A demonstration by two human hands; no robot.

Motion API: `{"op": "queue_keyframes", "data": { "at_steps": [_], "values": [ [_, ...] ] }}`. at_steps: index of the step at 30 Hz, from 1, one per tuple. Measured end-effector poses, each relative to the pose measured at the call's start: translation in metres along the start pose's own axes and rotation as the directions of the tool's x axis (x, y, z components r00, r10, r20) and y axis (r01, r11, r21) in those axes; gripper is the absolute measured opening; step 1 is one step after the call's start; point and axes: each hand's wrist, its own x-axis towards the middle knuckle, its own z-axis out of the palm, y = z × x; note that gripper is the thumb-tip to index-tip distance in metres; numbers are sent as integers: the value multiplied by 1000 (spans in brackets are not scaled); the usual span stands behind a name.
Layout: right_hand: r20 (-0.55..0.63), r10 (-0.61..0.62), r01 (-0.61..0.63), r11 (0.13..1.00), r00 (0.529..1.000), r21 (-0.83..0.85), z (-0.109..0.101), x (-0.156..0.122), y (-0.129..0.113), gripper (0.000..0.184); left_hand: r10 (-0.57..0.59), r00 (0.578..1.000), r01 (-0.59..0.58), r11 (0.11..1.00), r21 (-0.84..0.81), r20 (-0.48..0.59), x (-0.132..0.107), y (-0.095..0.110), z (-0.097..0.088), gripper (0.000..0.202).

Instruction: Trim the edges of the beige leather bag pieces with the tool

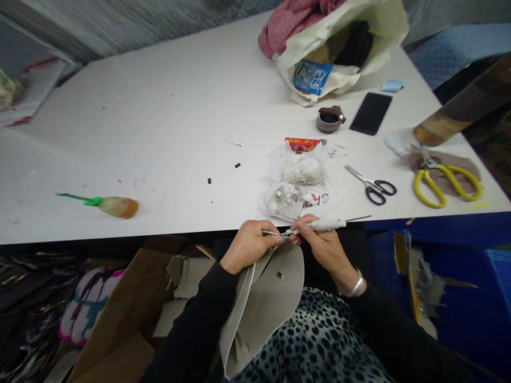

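A single head-worn camera sits at the near edge of the wide white desk (159, 106), facing forward and steeply down. The left hand (247, 246) and right hand (325, 246) lie close below it, and the desk's far edge recedes toward the top.

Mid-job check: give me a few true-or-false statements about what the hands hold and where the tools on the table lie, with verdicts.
1. The right hand holds a white-handled tool. True.
2. The left hand is empty. False: it grips the grey leather-like piece.
3. The black scissors lie on the table between the plastic bags and the yellow scissors. True.
4. The phone rests on the person's lap. False: it lies on the table, beside the cream bag.
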Motion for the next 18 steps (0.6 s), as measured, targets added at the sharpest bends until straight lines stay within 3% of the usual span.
{"op": "queue_keyframes", "data": {
  "at_steps": [3,7,11,18],
  "values": [
    [-112,-8,16,997,994,78,2,0,5,35,-62,998,60,994,-91,-15,-2,-3,-5,23],
    [-298,-160,148,987,941,-63,-1,5,3,26,-88,992,65,971,-232,-91,-1,-6,-13,25],
    [-274,-269,197,944,923,-264,-6,8,2,20,-94,983,42,950,-309,-155,3,-9,-24,27],
    [-228,-355,250,887,907,-389,-5,4,0,15,-125,988,85,933,-351,-93,3,-12,-35,31]
  ]
}}
